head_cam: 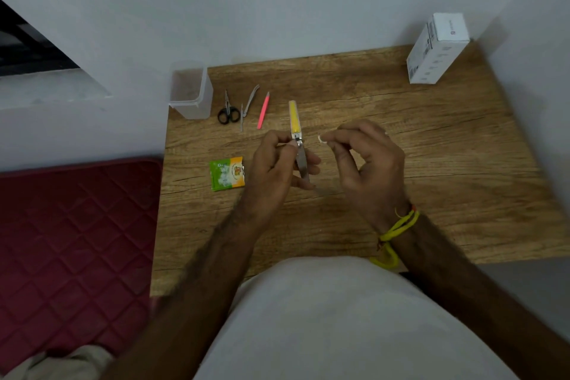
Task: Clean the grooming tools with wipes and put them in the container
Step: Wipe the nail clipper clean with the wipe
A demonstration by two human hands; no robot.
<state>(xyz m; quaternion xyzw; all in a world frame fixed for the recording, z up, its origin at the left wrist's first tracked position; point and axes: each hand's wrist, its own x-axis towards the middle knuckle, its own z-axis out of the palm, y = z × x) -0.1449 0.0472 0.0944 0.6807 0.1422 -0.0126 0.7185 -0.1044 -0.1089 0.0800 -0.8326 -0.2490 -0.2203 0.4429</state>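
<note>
My left hand [277, 163] grips a nail clipper [295, 120] with a yellow handle and a metal blade, held over the middle of the wooden table [431, 163]. My right hand [367, 160] pinches a small white wipe [322, 139] just right of the clipper, not touching it. A clear plastic container [191, 92] stands upright at the table's back left corner. Beside it lie small black scissors [229, 109], a folded-out metal tool [248, 105] and a pink tweezer-like tool [263, 110].
A green and orange wipe sachet [227, 173] lies left of my left hand. A white box [436, 49] stands at the back right corner against the wall. A maroon quilted mat [71, 241] lies beside the table's left edge.
</note>
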